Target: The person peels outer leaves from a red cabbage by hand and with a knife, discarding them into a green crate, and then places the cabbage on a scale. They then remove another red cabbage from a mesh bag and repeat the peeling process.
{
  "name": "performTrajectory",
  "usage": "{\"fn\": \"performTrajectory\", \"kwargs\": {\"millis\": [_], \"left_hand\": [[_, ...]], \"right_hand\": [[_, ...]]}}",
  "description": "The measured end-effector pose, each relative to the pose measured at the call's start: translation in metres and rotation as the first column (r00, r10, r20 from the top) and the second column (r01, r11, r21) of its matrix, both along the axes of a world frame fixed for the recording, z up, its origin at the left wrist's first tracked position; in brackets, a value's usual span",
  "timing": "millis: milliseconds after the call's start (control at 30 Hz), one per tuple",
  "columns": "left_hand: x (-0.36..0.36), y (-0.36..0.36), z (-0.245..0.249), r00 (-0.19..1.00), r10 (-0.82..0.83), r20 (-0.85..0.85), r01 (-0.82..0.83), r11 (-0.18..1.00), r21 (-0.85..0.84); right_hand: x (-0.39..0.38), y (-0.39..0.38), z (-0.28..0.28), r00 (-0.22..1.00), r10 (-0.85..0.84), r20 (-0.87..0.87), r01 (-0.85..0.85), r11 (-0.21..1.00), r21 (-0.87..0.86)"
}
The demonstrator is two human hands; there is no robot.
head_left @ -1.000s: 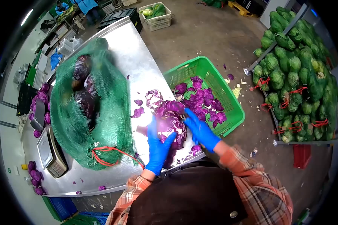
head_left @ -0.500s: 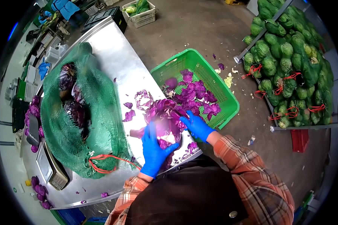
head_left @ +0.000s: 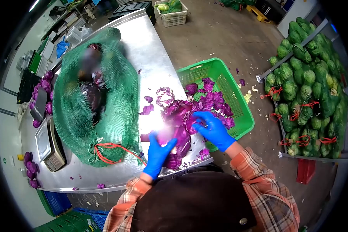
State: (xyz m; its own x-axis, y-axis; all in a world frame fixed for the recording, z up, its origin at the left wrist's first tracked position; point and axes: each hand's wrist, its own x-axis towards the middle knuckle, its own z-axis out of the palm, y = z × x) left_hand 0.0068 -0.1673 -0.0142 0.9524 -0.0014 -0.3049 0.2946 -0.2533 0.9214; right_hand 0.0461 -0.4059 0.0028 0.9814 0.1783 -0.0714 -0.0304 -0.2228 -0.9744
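Observation:
My left hand (head_left: pixel 158 152), in a blue glove, has its thumb and fingers spread against the lower left side of a purple cabbage (head_left: pixel 178 143) on the steel table (head_left: pixel 147 50). My right hand (head_left: pixel 212 129), also gloved in blue, is at the cabbage's right side with its fingers bent together near the leaves; what they pinch is too small to make out. Loose purple leaves (head_left: pixel 181 110) lie above the cabbage. A green crate (head_left: pixel 241 112) beyond the table edge holds many purple leaves. A blurred patch covers part of the cabbage.
A green mesh bag (head_left: pixel 123 92) of purple cabbages fills the table's left part, beside a scale (head_left: pixel 54 154). More purple cabbages (head_left: pixel 31 168) lie at the far left edge. Bagged green cabbages (head_left: pixel 305 89) are stacked on the right. A white basket (head_left: pixel 174 19) stands at the back.
The view has shifted, so table and crate appear further right. My right hand has moved slightly away from the cabbage's upper right side. My left hand still rests on the cabbage.

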Motion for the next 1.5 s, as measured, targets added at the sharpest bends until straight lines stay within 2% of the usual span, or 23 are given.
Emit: {"fn": "performTrajectory", "kwargs": {"millis": [33, 67, 133, 167, 267, 400, 433, 533, 567, 700, 833, 933, 967, 1033, 1067, 1100, 1233, 1267, 1333, 1400, 1433, 1467, 1500], "left_hand": [[0.005, -0.013, 0.013, 0.999, 0.017, -0.046, -0.014, 0.997, 0.073], [0.007, -0.022, 0.026, 0.995, 0.035, -0.088, -0.022, 0.989, 0.146], [0.004, -0.022, 0.017, 0.998, -0.026, 0.056, 0.02, 0.995, 0.095], [0.003, -0.02, 0.016, 0.994, -0.057, 0.097, 0.049, 0.995, 0.084], [-0.01, -0.01, -0.002, 0.969, -0.129, 0.211, 0.12, 0.991, 0.058], [-0.02, -0.007, -0.017, 0.94, -0.126, 0.318, 0.126, 0.992, 0.02], [-0.02, -0.008, -0.02, 0.94, -0.105, 0.326, 0.108, 0.994, 0.008], [-0.022, -0.007, -0.023, 0.929, -0.103, 0.356, 0.116, 0.993, -0.016], [-0.023, -0.006, -0.023, 0.923, -0.108, 0.37, 0.124, 0.992, -0.021], [-0.036, 0.003, -0.019, 0.929, -0.154, 0.337, 0.184, 0.981, -0.058], [-0.04, -0.001, -0.016, 0.956, -0.116, 0.27, 0.132, 0.99, -0.042], [-0.033, -0.002, -0.014, 0.953, -0.087, 0.29, 0.115, 0.99, -0.078], [-0.03, 0.0, -0.01, 0.967, -0.089, 0.237, 0.1, 0.994, -0.033], [-0.02, -0.01, 0.019, 1.0, 0.013, 0.028, -0.011, 0.996, -0.091], [-0.015, -0.013, 0.036, 0.992, 0.045, -0.115, -0.061, 0.988, -0.143], [-0.016, -0.012, 0.026, 0.996, 0.036, -0.083, -0.054, 0.973, -0.223], [-0.035, 0.003, 0.014, 0.977, -0.094, 0.191, 0.115, 0.988, -0.1], [-0.04, 0.01, 0.017, 0.968, -0.126, 0.219, 0.165, 0.971, -0.172], [-0.051, 0.026, 0.001, 0.965, -0.115, 0.236, 0.168, 0.962, -0.216], [-0.053, 0.025, 0.0, 0.977, 0.01, 0.215, 0.048, 0.964, -0.262], [-0.052, 0.022, 0.001, 0.976, 0.071, 0.205, -0.01, 0.959, -0.284], [-0.045, 0.017, 0.002, 0.981, 0.156, 0.114, -0.107, 0.929, -0.355], [-0.031, 0.01, 0.003, 0.972, 0.235, 0.022, -0.204, 0.885, -0.418]], "right_hand": [[0.001, 0.008, 0.0, 0.98, 0.12, 0.16, -0.102, 0.988, -0.119], [0.004, 0.012, 0.002, 0.979, 0.191, 0.066, -0.184, 0.978, -0.096], [0.016, 0.016, 0.011, 0.936, 0.333, -0.117, -0.338, 0.941, -0.026], [0.023, 0.009, 0.027, 0.767, 0.369, -0.524, -0.377, 0.921, 0.097], [0.021, 0.005, 0.007, 0.797, 0.42, -0.433, -0.376, 0.907, 0.188], [0.009, 0.009, -0.004, 0.873, 0.376, -0.309, -0.36, 0.926, 0.11], [0.007, 0.01, 0.009, 0.853, 0.33, -0.404, -0.31, 0.944, 0.117], [0.012, 0.008, -0.013, 0.855, 0.302, -0.422, -0.169, 0.931, 0.324], [0.009, 0.008, -0.018, 0.87, 0.286, -0.402, -0.171, 0.939, 0.298], [-0.001, 0.012, -0.002, 0.875, 0.31, -0.371, -0.226, 0.941, 0.252], [-0.005, 0.011, -0.029, 0.895, 0.261, -0.361, -0.089, 0.899, 0.429], [-0.014, 0.018, -0.017, 0.86, 0.29, -0.42, -0.133, 0.921, 0.365], [-0.011, 0.018, -0.019, 0.865, 0.288, -0.412, -0.199, 0.949, 0.245], [-0.01, 0.029, -0.034, 0.967, 0.252, 0.038, -0.253, 0.967, 0.025], [-0.008, 0.035, -0.038, 0.929, 0.252, 0.272, -0.236, 0.968, -0.088], [-0.003, 0.036, -0.026, 0.933, 0.252, 0.256, -0.222, 0.965, -0.14], [0.024, 0.034, -0.058, 0.972, -0.082, 0.222, 0.088, 0.996, -0.018], [0.024, 0.026, -0.063, 0.997, -0.076, 0.015, 0.075, 0.997, 0.029], [0.029, 0.013, -0.075, 0.992, -0.12, -0.03, 0.12, 0.993, -0.018], [0.036, 0.0, -0.062, 0.893, -0.208, -0.398, 0.291, 0.943, 0.16], [0.039, -0.006, -0.049, 0.893, -0.218, -0.393, 0.3, 0.94, 0.161], [0.038, -0.007, -0.034, 0.959, -0.245, -0.142, 0.25, 0.968, 0.016], [0.037, -0.006, -0.034, 0.965, -0.258, 0.044, 0.259, 0.966, -0.006]]}}
